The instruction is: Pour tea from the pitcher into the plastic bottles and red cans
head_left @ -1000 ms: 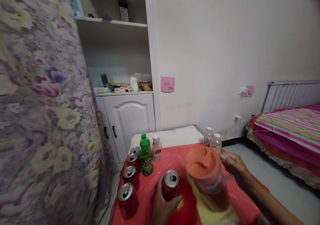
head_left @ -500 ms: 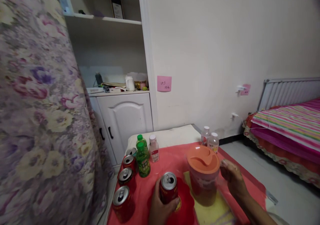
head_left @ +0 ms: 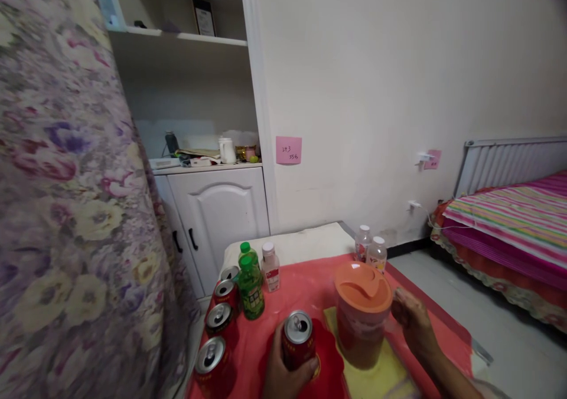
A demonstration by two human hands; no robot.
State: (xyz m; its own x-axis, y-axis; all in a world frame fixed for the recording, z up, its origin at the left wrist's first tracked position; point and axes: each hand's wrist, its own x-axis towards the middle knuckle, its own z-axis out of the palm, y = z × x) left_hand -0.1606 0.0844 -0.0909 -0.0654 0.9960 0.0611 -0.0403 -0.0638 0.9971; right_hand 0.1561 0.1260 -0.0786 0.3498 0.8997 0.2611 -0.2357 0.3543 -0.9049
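Observation:
My left hand (head_left: pixel 283 372) is wrapped round a red can (head_left: pixel 299 349) with an opened silver top, above a red scalloped plate (head_left: pixel 330 352). On the right, my right hand (head_left: pixel 411 316) has its fingers curled round the handle side of a clear pitcher (head_left: pixel 361 334) with an orange lid (head_left: pixel 363 287). The handle itself is mostly hidden. Brownish liquid shows in the pitcher, which is over a folded yellow cloth (head_left: pixel 381 381). Several opened cans, one of them a red can (head_left: pixel 215 369), line the table's left side.
Green bottles (head_left: pixel 251 296) and a clear white-capped bottle (head_left: pixel 270 269) stand behind the cans. Two more clear bottles (head_left: pixel 377 254) are at the back right of the red-covered table (head_left: pixel 301 278). A bed (head_left: pixel 509 222) lies at the right, a floral curtain (head_left: pixel 75 210) at the left.
The view has shifted slightly. The pitcher and my right hand sit a little lower and further right in the picture; my left hand still holds the can.

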